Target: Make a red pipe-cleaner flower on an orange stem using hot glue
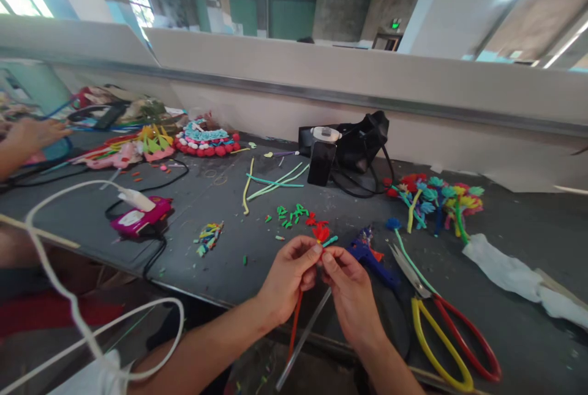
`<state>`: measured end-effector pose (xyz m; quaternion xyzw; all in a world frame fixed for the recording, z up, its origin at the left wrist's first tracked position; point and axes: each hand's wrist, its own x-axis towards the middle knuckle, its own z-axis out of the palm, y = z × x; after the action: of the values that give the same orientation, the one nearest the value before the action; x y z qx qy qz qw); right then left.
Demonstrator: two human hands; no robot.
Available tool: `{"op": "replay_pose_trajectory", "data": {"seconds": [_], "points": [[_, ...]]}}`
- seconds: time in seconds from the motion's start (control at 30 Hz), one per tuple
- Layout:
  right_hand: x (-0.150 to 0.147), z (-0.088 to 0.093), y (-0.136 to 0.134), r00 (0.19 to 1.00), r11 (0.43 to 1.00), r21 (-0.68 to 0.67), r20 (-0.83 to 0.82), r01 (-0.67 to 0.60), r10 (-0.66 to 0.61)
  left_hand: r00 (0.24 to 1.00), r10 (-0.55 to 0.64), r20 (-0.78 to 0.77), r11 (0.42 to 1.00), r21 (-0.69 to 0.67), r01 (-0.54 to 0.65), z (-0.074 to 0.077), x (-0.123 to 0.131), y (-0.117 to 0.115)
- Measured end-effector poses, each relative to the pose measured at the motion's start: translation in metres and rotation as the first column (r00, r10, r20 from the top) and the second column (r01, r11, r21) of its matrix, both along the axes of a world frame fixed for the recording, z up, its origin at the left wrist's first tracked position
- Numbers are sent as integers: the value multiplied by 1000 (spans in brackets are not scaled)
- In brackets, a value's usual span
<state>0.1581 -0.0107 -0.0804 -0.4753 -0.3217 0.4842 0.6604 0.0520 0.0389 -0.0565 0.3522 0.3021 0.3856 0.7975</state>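
Over the table's front edge my two hands meet, fingertips close together. My left hand (pixel 290 274) is closed in a pinch on a red fuzzy-wire flower (pixel 321 233), whose red stem (pixel 295 324) hangs below. Fingers of my right hand (pixel 348 282) are pinched beside a short teal fuzzy-wire piece (pixel 330 241); its lower end is hidden by the fingertips. A clear stick (pixel 304 338) slants down behind my right hand, its upper end hidden. Just right lies a blue glue gun (pixel 374 263). Short green pieces (pixel 289 216) and red petal pieces (pixel 311 219) lie beyond my hands.
Scissors (pixel 425 297) with red and yellow handles lie right, near finished flowers (pixel 436 196) and a white-wrapped bundle (pixel 503 266). A phone (pixel 322 163) stands at the back by a black bag (pixel 362 141). Left are a magenta power block (pixel 141 216), a white cable (pixel 64 288) and another person's hand (pixel 34 138).
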Motion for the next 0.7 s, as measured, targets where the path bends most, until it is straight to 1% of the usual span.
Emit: {"op": "replay_pose_trajectory", "data": {"seconds": [0.1, 0.2, 0.27, 0.33, 0.4, 0.57, 0.7], "points": [[2, 3, 0, 996, 1000, -17, 85, 23, -22, 1000, 17, 22, 1000, -7, -17, 1, 0, 0], [8, 9, -4, 970, 997, 4, 232, 81, -80, 999, 16, 27, 1000, -18, -16, 3, -1, 0], [12, 13, -7, 915, 992, 43, 384, 117, -125, 1000, -2, 25, 999, -40, 3, 3, -2, 0], [16, 16, -10, 833, 988, 83, 530, 133, -157, 999, -26, 21, 998, -62, 28, 3, -2, 1], [18, 19, -13, 764, 983, 116, 619, 139, -182, 999, -44, 22, 996, -80, 45, 4, -3, 2], [18, 25, -15, 663, 972, 210, 715, 102, -223, 998, -63, 23, 992, -104, 66, 5, -2, 1], [17, 29, -16, 604, 958, 275, 751, 80, -266, 997, -72, 11, 991, -110, 72, 7, -2, 0]]}}
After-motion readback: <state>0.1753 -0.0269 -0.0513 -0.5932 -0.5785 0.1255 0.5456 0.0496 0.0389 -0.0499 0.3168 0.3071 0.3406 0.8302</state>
